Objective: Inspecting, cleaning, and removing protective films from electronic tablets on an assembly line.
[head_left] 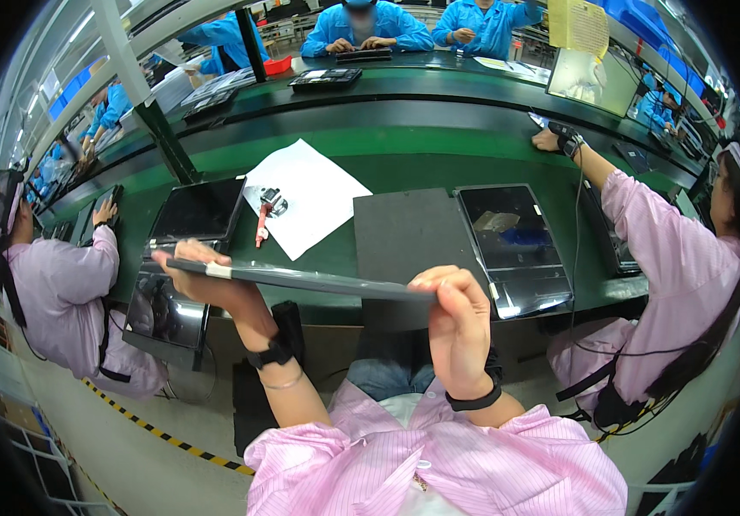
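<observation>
A thin, dark flat panel (327, 282), much like a laptop screen, is held up nearly edge-on in front of me, above the near edge of the bench. My left hand (211, 279) supports its left end, fingers reaching around the edge by a small pale tab. At the other end, my right hand (456, 322) pinches the corner between thumb and fingers. The panel's faces are mostly hidden by this angle. Beyond it lies a dark grey mat (400, 228) on the green bench. Right of the mat rests a glossy black screen panel (514, 245) with clear film.
A white sheet (314, 193) carries a red-handled tool (261, 225) and a small metal piece (274, 202). Dark screen panels (198, 209) lie at the left, one (166, 310) overhanging the bench edge. Co-workers in pink sit on both sides; a cable (578, 258) hangs at the right.
</observation>
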`<state>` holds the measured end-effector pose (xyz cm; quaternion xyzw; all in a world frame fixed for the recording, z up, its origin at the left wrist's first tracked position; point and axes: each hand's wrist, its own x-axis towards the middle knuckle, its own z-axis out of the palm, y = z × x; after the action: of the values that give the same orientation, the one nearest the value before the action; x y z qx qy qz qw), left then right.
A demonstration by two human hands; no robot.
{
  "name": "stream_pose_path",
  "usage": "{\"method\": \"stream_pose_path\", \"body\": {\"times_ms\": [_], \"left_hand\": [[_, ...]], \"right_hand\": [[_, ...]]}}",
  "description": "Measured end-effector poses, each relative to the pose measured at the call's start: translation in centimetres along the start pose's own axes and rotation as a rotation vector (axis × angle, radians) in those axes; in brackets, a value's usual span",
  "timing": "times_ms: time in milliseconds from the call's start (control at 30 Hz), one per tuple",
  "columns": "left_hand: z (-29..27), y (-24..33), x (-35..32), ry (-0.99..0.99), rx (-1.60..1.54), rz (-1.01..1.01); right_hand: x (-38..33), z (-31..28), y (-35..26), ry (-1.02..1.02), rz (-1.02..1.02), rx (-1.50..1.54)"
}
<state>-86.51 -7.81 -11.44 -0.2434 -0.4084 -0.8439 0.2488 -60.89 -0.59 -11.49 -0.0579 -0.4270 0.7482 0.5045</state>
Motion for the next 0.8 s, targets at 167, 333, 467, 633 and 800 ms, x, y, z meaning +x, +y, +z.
{"method": "stream_pose_path", "body": {"times_ms": [167, 333, 467, 633, 800], "left_hand": [[1.3, -0.8, 1.9, -0.194, -0.785, -0.296], [4.0, -0.8, 1.4, -0.349, -0.788, -0.331], [5.7, 1.6, 0.4, -0.256, -0.626, -0.403], [6.3, 2.2, -0.8, -0.231, -0.447, -0.468], [5.7, -1.8, -0.4, -0.640, -0.933, -0.411]], "right_hand": [[2.3, -0.2, -1.9, -0.301, 0.106, -0.363], [5.4, 0.0, 0.1, -0.167, -0.047, -0.536], [6.5, -0.9, 1.6, -0.051, -0.043, -0.592], [7.5, -2.5, 3.6, -0.049, -0.048, -0.596], [9.4, -2.2, 3.8, -0.143, -0.263, -0.607]]}}
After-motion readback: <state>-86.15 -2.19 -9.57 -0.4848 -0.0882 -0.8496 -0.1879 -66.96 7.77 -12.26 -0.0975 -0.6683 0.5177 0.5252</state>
